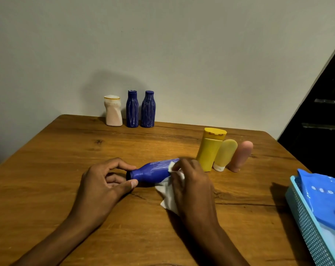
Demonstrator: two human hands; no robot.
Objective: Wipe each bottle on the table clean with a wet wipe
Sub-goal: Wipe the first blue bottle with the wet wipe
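Observation:
A blue bottle lies on its side in the middle of the wooden table, cap pointing left. My left hand pinches its cap end between thumb and fingers. My right hand holds a white wet wipe wrapped round the bottle's body, covering its base end. At the back stand a white bottle and two dark blue bottles, streaked with white. To the right stand a yellow bottle, a pale yellow tube and a pink tube.
A light blue mesh basket at the table's right edge holds a blue wipes pack. A grey wall runs behind the table. Something dark stands beyond the table's right corner.

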